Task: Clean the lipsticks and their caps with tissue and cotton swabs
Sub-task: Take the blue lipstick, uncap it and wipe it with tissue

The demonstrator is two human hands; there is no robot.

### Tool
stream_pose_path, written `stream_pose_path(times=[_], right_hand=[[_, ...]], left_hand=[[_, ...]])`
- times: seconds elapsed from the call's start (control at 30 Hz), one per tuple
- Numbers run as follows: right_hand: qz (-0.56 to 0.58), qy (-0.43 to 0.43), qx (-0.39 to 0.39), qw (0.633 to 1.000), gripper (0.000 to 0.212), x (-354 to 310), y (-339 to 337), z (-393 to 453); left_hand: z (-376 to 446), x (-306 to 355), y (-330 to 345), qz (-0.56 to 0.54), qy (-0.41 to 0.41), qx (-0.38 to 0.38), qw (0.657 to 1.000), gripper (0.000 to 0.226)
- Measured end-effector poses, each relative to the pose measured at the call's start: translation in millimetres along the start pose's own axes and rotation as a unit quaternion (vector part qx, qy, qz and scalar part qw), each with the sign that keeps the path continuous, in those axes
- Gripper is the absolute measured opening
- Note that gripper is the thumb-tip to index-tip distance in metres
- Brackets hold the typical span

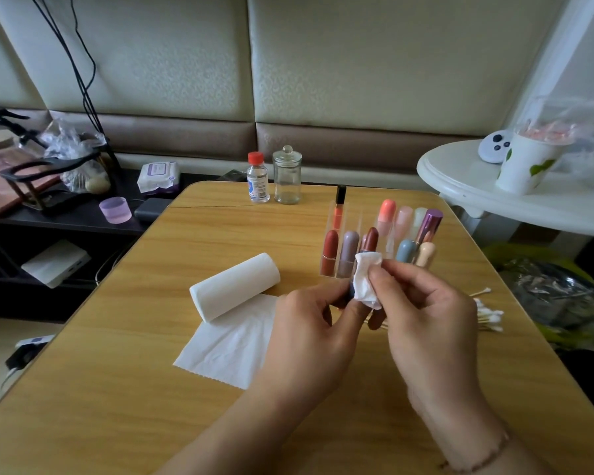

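Note:
My left hand [309, 327] grips a small dark lipstick part [351, 292], mostly hidden by my fingers. My right hand [426, 313] pinches a folded white tissue piece [367, 279] and presses it against that dark part. Behind my hands a clear organizer [357, 221] holds several lipsticks standing upright in red, mauve, brown, coral, pink, purple, blue and beige. A tissue roll [235, 286] lies on the wooden table [117, 389] with a loose sheet [230, 347] spread in front of it. Cotton swabs [489, 315] lie in a pile at the right of my right hand.
A small red-capped bottle [258, 178] and a lidded glass jar [287, 176] stand at the table's far edge. A white round side table [467, 186] with a paper cup [525, 162] is at the right. A dark shelf with clutter and a purple cup [115, 209] is at the left.

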State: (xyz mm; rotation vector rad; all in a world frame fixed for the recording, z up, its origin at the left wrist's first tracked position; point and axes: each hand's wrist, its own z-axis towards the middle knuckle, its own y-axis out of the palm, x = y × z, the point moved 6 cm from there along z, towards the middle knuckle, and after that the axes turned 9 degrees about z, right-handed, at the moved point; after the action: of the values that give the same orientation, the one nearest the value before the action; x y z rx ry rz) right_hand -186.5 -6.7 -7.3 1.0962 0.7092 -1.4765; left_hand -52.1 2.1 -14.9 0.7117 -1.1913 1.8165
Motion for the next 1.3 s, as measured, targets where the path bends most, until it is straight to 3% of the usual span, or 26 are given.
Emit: stream_pose_path(times=[0.13,0.27,0.37,0.47,0.53,0.63,0.7,0.8,0.87,1.1,1.3], right_hand=[[-0.017,0.012,-0.054,0.998,0.037,0.8,4.9,-1.1],[-0.068,-0.041,-0.085,0.993,0.019,-1.8,4.0,1.3],[-0.081,-0.060,-0.113,0.988,0.020,-1.6,4.0,2.2],[0.018,0.018,-0.136,0.990,0.021,2.9,5.8,3.4],[0.070,0.084,-0.159,0.981,0.022,6.5,9.3,1.9],[0.104,0.124,-0.162,0.973,0.022,8.9,11.7,0.6],[0.115,0.122,-0.139,0.976,0.025,9.0,10.7,2.5],[0.108,0.101,-0.095,0.984,0.026,12.7,4.9,8.2],[0.086,0.083,-0.092,0.989,0.030,14.8,3.8,9.2],[0.084,0.071,-0.110,0.988,0.033,15.5,5.5,6.6],[0.160,0.119,-0.163,0.966,0.032,13.1,10.4,4.7]], left_hand=[[0.9,-7.2,3.7,-0.007,0.003,-0.025,1.000,0.022],[2.5,-4.6,7.5,-0.105,-0.030,-0.086,0.990,0.031],[3.2,-4.5,10.0,-0.181,-0.067,-0.138,0.971,0.040],[3.2,-10.9,12.1,-0.223,-0.092,-0.204,0.949,0.043],[-0.6,-12.0,16.8,-0.298,-0.120,-0.269,0.908,0.038],[-7.0,-6.4,23.3,-0.430,-0.169,-0.334,0.822,0.031],[-5.3,-7.5,25.2,-0.425,-0.176,-0.308,0.833,0.031],[3.0,-14.3,18.7,-0.337,-0.169,-0.191,0.906,0.026],[4.4,-17.7,13.6,-0.306,-0.179,-0.129,0.926,0.037],[4.4,-13.3,10.1,-0.296,-0.161,-0.118,0.934,0.016],[1.5,-10.7,19.4,-0.381,-0.135,-0.224,0.887,0.020]])
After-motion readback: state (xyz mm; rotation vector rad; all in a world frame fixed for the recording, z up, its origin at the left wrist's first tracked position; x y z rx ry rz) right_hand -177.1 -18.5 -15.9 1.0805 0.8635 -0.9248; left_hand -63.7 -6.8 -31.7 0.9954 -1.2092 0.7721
